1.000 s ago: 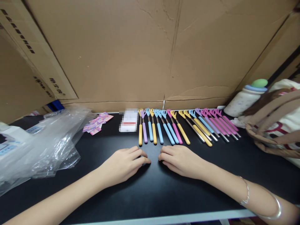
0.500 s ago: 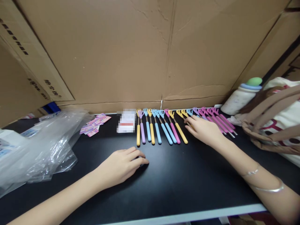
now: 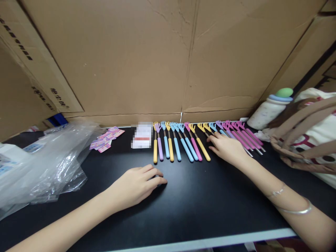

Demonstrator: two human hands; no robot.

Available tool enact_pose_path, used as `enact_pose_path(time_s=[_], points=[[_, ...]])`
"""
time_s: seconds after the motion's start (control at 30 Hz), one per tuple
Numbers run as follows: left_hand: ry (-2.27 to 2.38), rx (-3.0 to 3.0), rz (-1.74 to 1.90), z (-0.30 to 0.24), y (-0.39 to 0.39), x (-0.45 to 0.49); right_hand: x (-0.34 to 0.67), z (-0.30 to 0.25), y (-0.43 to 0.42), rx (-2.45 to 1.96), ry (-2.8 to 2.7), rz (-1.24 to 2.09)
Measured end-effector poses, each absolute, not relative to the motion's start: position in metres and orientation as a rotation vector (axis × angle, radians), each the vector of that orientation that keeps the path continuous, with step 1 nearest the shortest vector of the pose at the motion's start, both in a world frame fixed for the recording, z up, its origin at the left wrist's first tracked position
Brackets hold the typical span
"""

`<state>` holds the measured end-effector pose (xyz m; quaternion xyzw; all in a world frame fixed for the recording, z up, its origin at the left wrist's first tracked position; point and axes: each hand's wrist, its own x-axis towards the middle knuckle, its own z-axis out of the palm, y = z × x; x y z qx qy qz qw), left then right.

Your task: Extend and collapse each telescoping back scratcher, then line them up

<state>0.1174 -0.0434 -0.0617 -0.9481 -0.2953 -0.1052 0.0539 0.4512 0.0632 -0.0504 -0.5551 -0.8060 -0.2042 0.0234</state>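
- Our right hand [image 3: 223, 147] bends over yellow claw-headed metal rods [image 3: 201, 128]; grip unclear.
- Our left hand [image 3: 143, 182]: fingers apart.
- We'd best pinch one, sparing those alongside the hand.

Colourful claw-headed sticks [image 3: 203, 149] lie side by side, claws pointing away.

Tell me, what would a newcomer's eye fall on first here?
Probably the row of bright scratchers along the back of the black table, with the right hand over some of them. Next, perhaps, the heap of clear bags at the left and the green-topped bottle at the back right.
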Motion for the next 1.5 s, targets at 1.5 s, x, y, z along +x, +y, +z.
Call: enact_pose_path(time_s=[1.5], points=[[-0.894, -2.855, -0.412, -0.064, -0.043, 0.118, 0.444, -0.039, 0.075, -1.178, -1.807, 0.519]])
